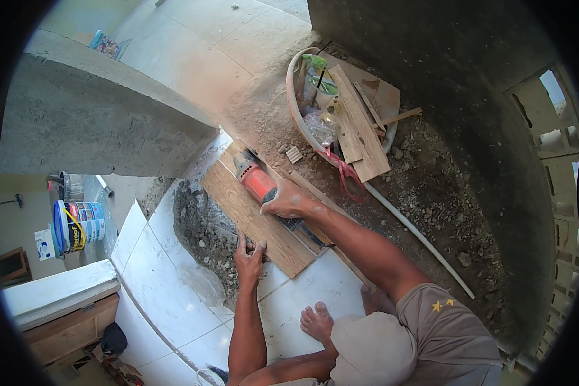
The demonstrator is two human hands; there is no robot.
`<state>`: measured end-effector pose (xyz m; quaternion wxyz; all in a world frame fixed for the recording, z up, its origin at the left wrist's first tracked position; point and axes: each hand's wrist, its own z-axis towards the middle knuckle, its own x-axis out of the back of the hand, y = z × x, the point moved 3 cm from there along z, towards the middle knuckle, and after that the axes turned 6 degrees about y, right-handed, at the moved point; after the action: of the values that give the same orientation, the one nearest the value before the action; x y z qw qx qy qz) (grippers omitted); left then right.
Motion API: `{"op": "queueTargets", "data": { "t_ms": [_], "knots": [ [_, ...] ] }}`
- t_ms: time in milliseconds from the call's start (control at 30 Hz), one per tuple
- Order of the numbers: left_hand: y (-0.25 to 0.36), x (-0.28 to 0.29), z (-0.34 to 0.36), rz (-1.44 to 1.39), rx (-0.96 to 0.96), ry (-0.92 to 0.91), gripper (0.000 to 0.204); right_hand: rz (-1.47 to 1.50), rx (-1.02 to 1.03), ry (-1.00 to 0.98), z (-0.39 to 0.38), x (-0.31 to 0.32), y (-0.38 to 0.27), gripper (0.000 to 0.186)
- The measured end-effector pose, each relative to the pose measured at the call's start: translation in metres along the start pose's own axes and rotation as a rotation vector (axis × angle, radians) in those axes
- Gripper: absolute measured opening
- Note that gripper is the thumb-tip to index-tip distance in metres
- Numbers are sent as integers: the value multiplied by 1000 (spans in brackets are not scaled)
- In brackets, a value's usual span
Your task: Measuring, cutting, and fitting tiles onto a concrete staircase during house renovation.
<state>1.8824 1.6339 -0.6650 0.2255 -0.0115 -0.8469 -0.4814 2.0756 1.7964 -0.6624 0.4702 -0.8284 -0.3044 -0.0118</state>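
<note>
Tiled floor (328,276): right hand (285,201) grips red power tool (256,180), left hand (248,262) touches plank (243,212), grip unclear.

From my end I see a floor of white tiles (302,289) on the near side, broken by a patch of rubble (206,235), a clear bag (199,281) at its edge. The plank (246,217) overlaps the tiles. Right of it, I've bare dirt (424,202) bearing a tub (292,103), a pipe (421,240) and a small block (294,154).
</note>
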Motion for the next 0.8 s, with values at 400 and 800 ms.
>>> {"op": "queueTargets", "data": {
  "t_ms": [400, 800],
  "knots": [
    [10, -3, -5, -15, 27, 19, 87, 38, 2, -6, -9, 4, 2, 62],
    [10, -4, -4, 10, -8, 22, 87, 39, 2, 29, -17, 5, 6, 57]
  ]
}}
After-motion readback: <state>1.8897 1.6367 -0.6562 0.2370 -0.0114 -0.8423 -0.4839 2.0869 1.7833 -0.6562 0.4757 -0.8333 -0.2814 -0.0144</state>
